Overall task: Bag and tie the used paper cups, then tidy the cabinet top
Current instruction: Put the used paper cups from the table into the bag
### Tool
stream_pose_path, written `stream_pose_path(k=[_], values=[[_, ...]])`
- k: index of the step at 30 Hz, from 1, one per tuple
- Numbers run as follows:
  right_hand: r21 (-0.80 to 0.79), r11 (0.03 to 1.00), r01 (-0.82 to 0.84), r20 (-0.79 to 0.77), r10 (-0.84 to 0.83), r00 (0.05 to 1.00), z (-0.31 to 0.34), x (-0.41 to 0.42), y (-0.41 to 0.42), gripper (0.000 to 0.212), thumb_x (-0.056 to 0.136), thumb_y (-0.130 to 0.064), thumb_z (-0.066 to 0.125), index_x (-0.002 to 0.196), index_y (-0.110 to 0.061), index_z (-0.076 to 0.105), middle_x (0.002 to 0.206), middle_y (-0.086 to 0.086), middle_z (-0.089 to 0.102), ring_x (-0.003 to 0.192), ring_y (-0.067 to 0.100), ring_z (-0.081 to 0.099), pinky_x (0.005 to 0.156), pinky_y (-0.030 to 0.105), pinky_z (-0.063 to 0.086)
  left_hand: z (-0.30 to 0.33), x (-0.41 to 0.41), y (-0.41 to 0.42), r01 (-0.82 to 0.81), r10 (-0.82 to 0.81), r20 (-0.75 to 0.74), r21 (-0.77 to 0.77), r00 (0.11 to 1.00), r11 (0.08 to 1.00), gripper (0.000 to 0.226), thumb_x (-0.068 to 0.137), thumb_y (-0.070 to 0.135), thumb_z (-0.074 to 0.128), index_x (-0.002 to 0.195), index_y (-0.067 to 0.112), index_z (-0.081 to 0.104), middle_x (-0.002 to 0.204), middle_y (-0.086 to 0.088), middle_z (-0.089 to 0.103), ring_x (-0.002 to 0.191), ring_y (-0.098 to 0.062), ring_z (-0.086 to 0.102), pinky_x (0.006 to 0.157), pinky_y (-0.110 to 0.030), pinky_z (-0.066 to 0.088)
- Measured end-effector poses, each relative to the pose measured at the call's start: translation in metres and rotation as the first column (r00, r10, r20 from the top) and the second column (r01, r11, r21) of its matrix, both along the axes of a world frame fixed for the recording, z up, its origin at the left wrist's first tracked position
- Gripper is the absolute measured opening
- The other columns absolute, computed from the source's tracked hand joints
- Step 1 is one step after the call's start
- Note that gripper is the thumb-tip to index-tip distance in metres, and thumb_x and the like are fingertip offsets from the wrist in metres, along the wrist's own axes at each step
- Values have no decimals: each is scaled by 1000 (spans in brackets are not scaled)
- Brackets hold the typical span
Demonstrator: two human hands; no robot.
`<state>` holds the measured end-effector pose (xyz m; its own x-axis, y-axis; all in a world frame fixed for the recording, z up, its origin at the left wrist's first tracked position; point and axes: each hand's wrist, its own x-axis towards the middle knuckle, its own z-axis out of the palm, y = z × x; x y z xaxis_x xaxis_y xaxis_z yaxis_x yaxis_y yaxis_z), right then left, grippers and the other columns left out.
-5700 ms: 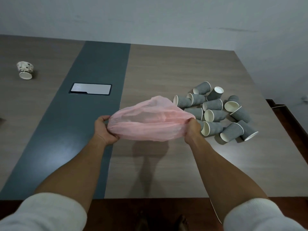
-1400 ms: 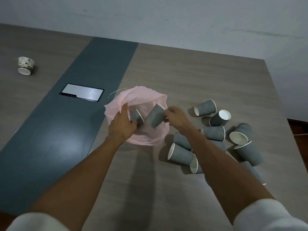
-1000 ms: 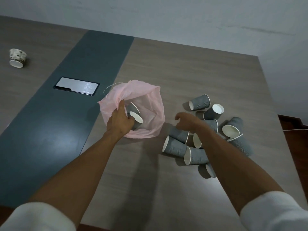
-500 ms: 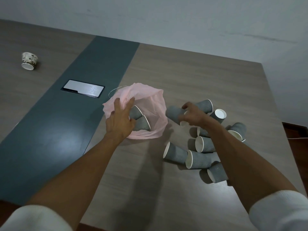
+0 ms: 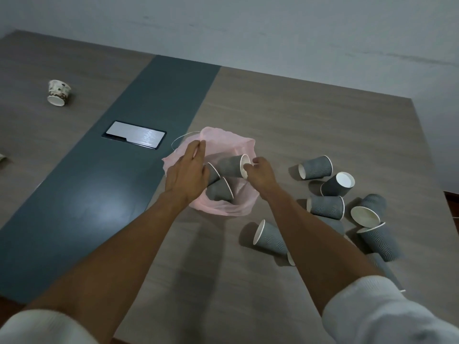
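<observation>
A pink plastic bag (image 5: 224,207) lies open-mouthed on the wooden top. My left hand (image 5: 187,171) grips its near-left rim and holds the mouth wide. My right hand (image 5: 260,173) holds a grey ribbed paper cup (image 5: 232,166) by its white rim, sideways over the bag mouth. Two grey cups (image 5: 219,189) lie inside the bag below it. Several more grey cups (image 5: 325,206) lie tipped over on the top to the right, partly hidden by my right forearm.
A patterned white cup (image 5: 58,92) lies far left on the wood. A silver rectangular hatch (image 5: 134,135) sits in the dark blue-grey strip (image 5: 82,194). The top's right edge (image 5: 444,189) drops to the floor. A wall stands behind.
My right hand picked a grey cup out of the pile and carried it left over the bag mouth. My left hand stayed on the bag rim. Earlier, both hands were spreading the empty bag.
</observation>
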<state>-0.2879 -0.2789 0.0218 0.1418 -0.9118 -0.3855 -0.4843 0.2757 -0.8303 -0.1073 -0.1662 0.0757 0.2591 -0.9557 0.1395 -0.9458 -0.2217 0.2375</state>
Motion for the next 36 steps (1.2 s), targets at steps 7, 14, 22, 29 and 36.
stream_pose_path(k=[7, 14, 22, 29, 36], values=[[104, 867, -488, -365, 489, 792, 8, -66, 6, 23, 82, -8, 67, 104, -6, 73, 86, 6, 72, 85, 29, 69, 64, 26, 50, 1, -2, -10, -39, 37, -22, -73, 999, 997, 44, 102, 26, 51, 144, 13, 51, 144, -5, 52, 118, -34, 57, 76, -46, 52], [313, 568, -761, -444, 796, 411, -13, -89, 51, 69, 60, -44, 92, 120, -30, 62, 122, -12, 60, 108, 16, 60, 96, 35, 51, 15, -1, -22, -177, 142, -218, -150, 965, 973, 30, 100, 24, 57, 128, 16, 64, 130, -8, 64, 113, -35, 63, 86, -47, 51], [-47, 882, -469, -246, 444, 861, 35, -81, -4, 28, 91, -39, 71, 78, -14, 68, 72, 0, 68, 67, 13, 60, 64, 28, 45, 17, 8, -39, -287, 227, -435, -76, 871, 955, 17, 86, 13, 55, 86, 3, 69, 84, -15, 68, 82, -38, 64, 64, -38, 48], [-232, 966, 114, -43, -127, 991, 20, -27, 1, 39, 101, -37, 53, 83, -2, 59, 82, 19, 66, 80, 39, 69, 78, 51, 55, 18, 12, -53, -277, 187, -513, -103, 837, 955, 18, 96, 25, 56, 105, 14, 68, 95, 1, 67, 83, -23, 60, 69, -31, 44], [-53, 997, -60, 20, 61, 998, 14, 28, 4, 34, 100, -23, 44, 97, 1, 68, 97, 19, 71, 94, 43, 70, 87, 54, 56, 23, 8, -60, -262, 160, -541, -116, 826, 958, 16, 91, 28, 56, 96, 16, 66, 92, 0, 70, 82, -26, 64, 69, -37, 52]])
